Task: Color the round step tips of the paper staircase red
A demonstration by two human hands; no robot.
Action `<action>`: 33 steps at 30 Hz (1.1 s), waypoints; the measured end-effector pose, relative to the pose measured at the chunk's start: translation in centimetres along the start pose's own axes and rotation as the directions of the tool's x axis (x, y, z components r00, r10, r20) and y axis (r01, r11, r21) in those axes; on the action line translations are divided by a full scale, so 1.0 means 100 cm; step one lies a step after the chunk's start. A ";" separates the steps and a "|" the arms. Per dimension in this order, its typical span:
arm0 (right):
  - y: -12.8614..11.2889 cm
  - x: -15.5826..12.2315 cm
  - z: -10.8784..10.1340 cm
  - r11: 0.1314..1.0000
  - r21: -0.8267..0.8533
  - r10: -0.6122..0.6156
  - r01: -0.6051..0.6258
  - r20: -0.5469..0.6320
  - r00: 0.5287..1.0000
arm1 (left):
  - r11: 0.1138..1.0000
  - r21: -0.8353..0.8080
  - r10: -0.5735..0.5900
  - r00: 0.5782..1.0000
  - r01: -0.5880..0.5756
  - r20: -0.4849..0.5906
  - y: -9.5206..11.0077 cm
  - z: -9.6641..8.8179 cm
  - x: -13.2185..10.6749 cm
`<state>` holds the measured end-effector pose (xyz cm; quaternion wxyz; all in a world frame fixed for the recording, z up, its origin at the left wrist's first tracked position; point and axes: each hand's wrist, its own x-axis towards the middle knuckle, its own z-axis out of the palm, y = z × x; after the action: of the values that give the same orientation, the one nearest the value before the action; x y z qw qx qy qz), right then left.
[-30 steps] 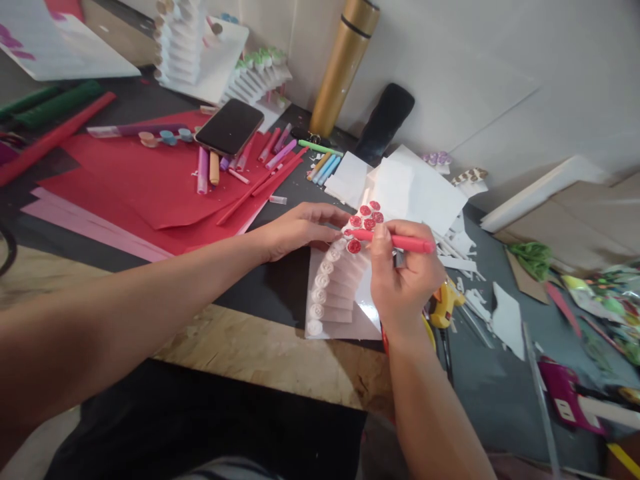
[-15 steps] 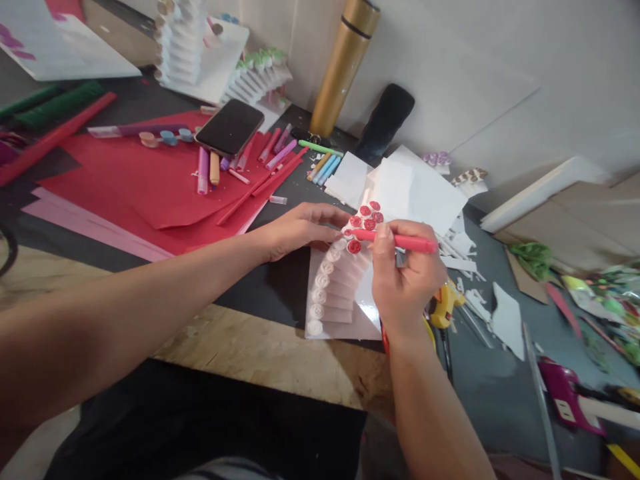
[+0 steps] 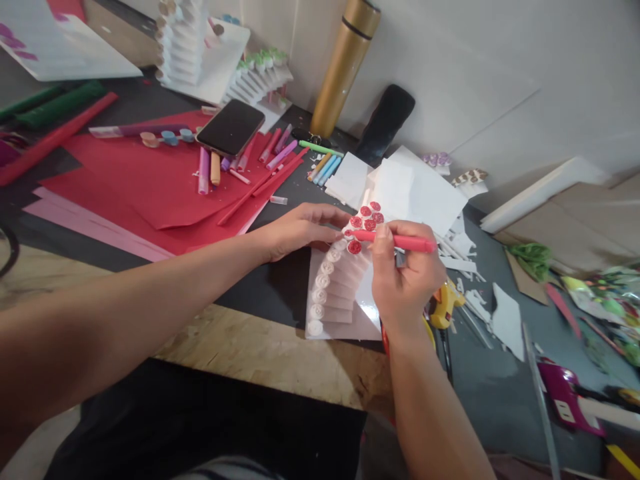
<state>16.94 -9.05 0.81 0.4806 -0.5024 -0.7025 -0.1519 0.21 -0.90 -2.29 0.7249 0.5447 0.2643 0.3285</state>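
A white model staircase (image 3: 340,297) curves upward on a white base, with a row of small rolled-paper rosettes (image 3: 321,297) along its side. Toward the top, several rosettes (image 3: 370,225) are coloured red; the lower ones are white. My left hand (image 3: 300,230) grips the upper left side of the staircase between thumb and fingers, the fingertips partly hidden behind it. Pinched in my right hand (image 3: 407,277) is a red felt-tip pen (image 3: 413,242), held nearly level. Its tip touches a partly reddened rosette beside my left thumb.
Red paper sheets (image 3: 115,180), loose markers and a phone (image 3: 231,127) lie to the left. Behind stand a gold flask (image 3: 345,67) and another model staircase (image 3: 183,47). On the right are paper scraps, a yellow glue gun (image 3: 445,303) and a purple tool (image 3: 563,393).
Almost nothing differs. The red pen and my right hand have shifted very slightly, with the tip still on the same rosette; my left hand keeps its place.
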 end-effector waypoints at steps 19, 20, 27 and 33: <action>0.000 0.001 0.000 0.999 0.025 0.043 -0.043 -0.015 0.999 | 1.000 0.003 -0.006 1.000 0.006 -0.018 0.000 0.000 0.000; 0.000 0.001 0.000 0.999 0.021 0.048 -0.048 -0.014 0.999 | 1.000 0.003 -0.007 1.000 0.007 -0.018 0.000 0.000 0.000; -0.001 0.002 0.000 0.996 -0.006 0.086 -0.086 -0.002 0.996 | 1.000 -0.011 -0.020 1.000 0.020 -0.019 0.002 0.001 0.000; 0.000 0.002 -0.001 0.996 -0.006 0.086 -0.086 0.008 0.996 | 1.000 -0.007 -0.027 0.999 0.027 -0.027 0.002 0.003 -0.001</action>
<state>17.01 -8.97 1.03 0.4824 -0.5341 -0.6818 -0.1313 0.29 -1.08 -1.99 0.7274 0.5343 0.2805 0.3269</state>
